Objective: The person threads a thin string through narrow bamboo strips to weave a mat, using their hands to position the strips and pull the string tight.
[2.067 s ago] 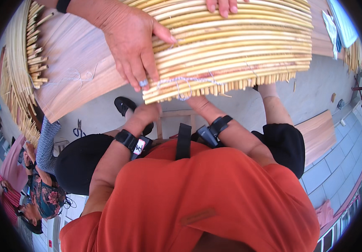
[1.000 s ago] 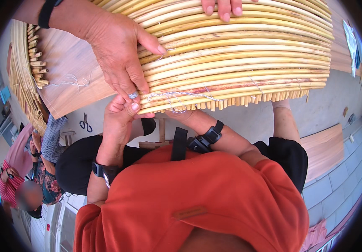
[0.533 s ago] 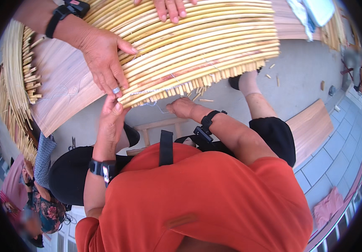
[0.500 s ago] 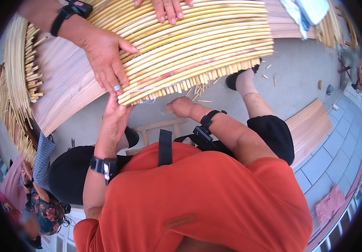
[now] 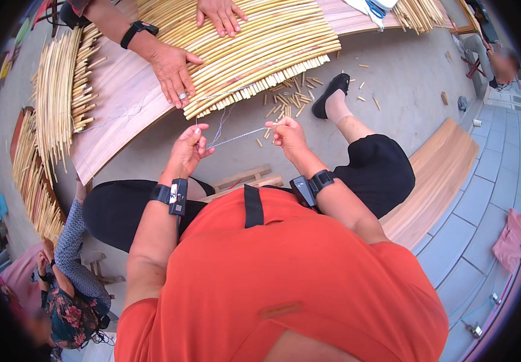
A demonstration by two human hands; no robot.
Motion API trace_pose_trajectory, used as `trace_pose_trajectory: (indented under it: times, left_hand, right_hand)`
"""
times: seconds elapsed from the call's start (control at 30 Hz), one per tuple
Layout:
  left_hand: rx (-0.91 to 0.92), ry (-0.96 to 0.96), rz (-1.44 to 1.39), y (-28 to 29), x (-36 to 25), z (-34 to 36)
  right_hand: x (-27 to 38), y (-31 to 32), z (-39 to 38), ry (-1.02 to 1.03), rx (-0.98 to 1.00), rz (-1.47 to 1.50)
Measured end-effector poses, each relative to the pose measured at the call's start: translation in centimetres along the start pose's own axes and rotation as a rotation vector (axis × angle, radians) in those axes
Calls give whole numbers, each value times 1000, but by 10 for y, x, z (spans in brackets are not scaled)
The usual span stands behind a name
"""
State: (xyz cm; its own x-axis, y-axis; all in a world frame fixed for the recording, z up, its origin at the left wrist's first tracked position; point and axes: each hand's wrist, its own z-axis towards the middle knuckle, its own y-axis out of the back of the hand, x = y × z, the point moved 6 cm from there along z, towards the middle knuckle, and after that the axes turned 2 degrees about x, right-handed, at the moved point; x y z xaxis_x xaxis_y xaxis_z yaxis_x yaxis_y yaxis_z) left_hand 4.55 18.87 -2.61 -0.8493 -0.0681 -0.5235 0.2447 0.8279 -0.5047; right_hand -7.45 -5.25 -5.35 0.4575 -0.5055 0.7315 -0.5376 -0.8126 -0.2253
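A thin pale string (image 5: pixel 239 136) runs stretched between my two hands, just below the near edge of a mat of yellow reed stalks (image 5: pixel 260 51). My left hand (image 5: pixel 189 148) pinches it close to the mat's left corner, with loose loops of string hanging between there and the mat. Off to the right, my right hand (image 5: pixel 290 137) holds the other end between thumb and fingertips. Another person's hand with a ring (image 5: pixel 173 69) presses on the mat's left corner. That person's other hand (image 5: pixel 220 17) lies flat farther back on the stalks.
The mat lies on a wood-grain board (image 5: pixel 118 90) and overhangs its near edge. Bundles of stalks (image 5: pixel 55 99) rest at the left. Cut stalk pieces (image 5: pixel 294 99) litter the floor by my shoe (image 5: pixel 331 96). Another board (image 5: pixel 435 181) is at the right; a seated person is at lower left.
My hands have come away from the mat's underside and drawn the string out between them. My right hand has risen. The view has shifted, showing more floor and scraps.
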Motion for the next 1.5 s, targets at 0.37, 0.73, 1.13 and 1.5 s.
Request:
trace_pose_trajectory:
  times: [0.37, 0.73, 1.13, 1.5]
  left_hand:
    - [-443, -127, 463, 23, 9, 20]
    - [-276, -1332, 2001, -151, -88, 3]
    - [-306, -730, 1951, -161, -80, 34]
    - [113, -679, 2041, -188, 0, 11]
  right_hand:
    - [29, -67, -52, -11, 238, 465]
    - [46, -46, -32, 23, -91, 108]
    - [40, -12, -13, 54, -151, 427]
    - [36, -11, -7, 107, -235, 543]
